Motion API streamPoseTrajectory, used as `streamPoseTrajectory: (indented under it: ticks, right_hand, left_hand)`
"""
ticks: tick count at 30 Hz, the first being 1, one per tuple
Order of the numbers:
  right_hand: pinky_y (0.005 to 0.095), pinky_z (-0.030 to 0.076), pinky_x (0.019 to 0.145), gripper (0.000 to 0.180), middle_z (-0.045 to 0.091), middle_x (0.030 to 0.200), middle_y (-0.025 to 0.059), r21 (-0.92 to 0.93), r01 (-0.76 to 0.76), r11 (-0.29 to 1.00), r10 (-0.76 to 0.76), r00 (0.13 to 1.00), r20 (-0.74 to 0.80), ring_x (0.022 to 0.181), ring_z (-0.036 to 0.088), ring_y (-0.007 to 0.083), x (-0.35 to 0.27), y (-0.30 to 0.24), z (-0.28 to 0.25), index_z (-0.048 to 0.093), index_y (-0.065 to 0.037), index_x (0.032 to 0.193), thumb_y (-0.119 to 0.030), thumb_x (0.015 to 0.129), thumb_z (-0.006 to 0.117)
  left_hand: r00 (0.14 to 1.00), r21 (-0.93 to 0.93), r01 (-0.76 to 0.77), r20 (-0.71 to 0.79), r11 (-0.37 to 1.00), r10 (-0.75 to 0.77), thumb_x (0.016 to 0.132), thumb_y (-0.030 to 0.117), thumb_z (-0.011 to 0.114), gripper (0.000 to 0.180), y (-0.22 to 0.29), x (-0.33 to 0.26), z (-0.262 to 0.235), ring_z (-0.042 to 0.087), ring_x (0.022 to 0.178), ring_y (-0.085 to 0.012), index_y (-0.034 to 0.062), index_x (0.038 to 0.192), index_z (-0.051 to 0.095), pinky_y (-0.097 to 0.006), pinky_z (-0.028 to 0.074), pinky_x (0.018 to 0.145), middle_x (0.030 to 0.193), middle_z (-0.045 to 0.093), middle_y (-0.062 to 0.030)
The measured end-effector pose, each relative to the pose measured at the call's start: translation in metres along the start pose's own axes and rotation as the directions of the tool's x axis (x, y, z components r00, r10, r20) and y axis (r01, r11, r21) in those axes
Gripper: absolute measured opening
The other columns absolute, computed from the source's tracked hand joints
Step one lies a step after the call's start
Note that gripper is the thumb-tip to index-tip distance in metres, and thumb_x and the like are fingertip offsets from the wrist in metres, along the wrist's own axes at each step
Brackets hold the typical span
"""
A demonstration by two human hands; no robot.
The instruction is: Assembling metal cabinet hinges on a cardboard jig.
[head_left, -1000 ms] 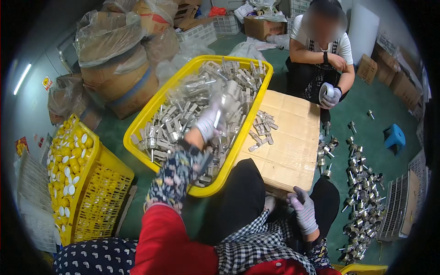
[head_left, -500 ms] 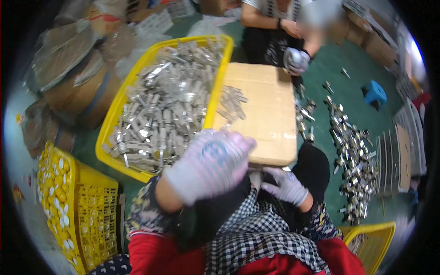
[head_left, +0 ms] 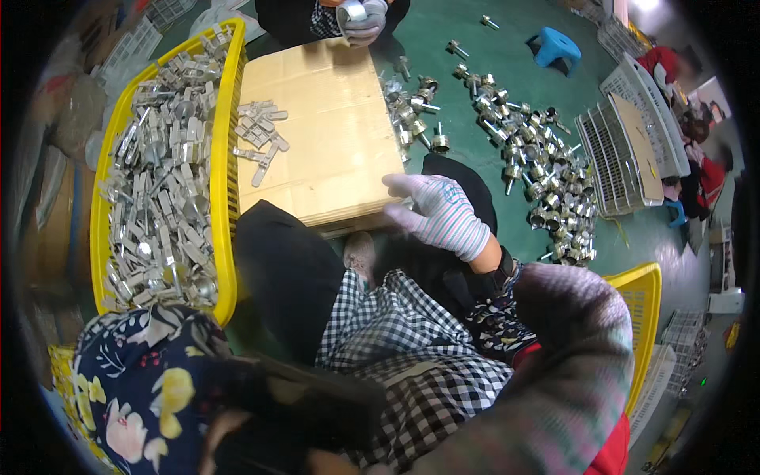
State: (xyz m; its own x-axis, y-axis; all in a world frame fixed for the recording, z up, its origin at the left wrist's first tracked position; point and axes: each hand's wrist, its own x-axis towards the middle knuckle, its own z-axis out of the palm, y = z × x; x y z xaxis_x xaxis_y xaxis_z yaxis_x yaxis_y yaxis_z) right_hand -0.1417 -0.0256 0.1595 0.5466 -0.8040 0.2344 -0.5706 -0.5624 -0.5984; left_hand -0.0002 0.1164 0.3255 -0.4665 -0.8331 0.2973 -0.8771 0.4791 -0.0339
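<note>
Lying at about 10 o'clock from the right hand [head_left: 445,215], the loose grey clips [head_left: 257,133] sit on the left part of a tan cardboard carton [head_left: 336,131], just beside a long yellow tub [head_left: 224,158] full of similar pieces and shiny metal bits. The right hand is clearly the nearer one: fingers pointing to roughly 10 o'clock, thumb spread away from them, nothing visible in its grasp, right by the carton's near right corner. Can't tell if it actually touches the cardboard, tbh. The left hand [head_left: 571,332] is a huge blurry glove between 4 and 5 o'clock from the right, overlapping a yellow basket [head_left: 653,305] in view; whether it's curled on something, no idea. The two hands are apart, anyway. Axis-wise, the clips don't agree: the nearest one runs about 1 to 7 o'clock, others cross it. They look narrow, flattish, dull grey, probably plastic.
</note>
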Motion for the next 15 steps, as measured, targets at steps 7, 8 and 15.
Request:
streamPoseTrajectory:
  ticks: [7,8,15]
  right_hand:
    - [0.0372,0.048,0.071,0.037,0.062,0.090,0.0196,0.000,-0.021,1.000,0.021,0.999,0.040,0.082,0.061,0.0344,-0.001,0.003,-0.008,0.059,-0.001,0.103,-0.027,0.076,0.062]
    - [0.0374,0.048,0.070,0.037,0.062,0.086,0.0189,0.012,0.024,1.000,-0.023,1.000,-0.010,0.079,0.060,0.0345,-0.004,0.010,-0.006,0.060,-0.002,0.102,-0.028,0.076,0.061]
    - [0.0404,0.048,0.070,0.037,0.062,0.081,0.0175,0.046,0.022,0.999,-0.020,0.998,-0.056,0.076,0.061,0.0331,-0.007,0.015,0.003,0.059,-0.005,0.102,-0.031,0.076,0.059]
  left_hand:
    - [0.974,0.017,0.112,0.198,0.994,-0.113,0.068,0.017,0.059,0.016,0.009,-0.015,0.004,0.054,0.066,-0.0208,0.0094,0.082,0.058,-0.036,0.046,0.062,0.073,0.051,-0.0068]
    - [0.972,0.012,0.091,0.214,0.996,-0.092,0.068,0.017,0.059,0.016,0.008,-0.012,0.007,0.054,0.066,-0.0207,0.0095,0.082,0.058,-0.036,0.046,0.062,0.074,0.051,-0.0068]
    - [0.863,0.116,0.230,0.435,0.966,-0.258,0.069,0.018,0.059,0.016,-0.008,-0.047,0.006,0.054,0.066,-0.0198,0.0097,0.083,0.058,-0.036,0.047,0.062,0.075,0.052,-0.0070]
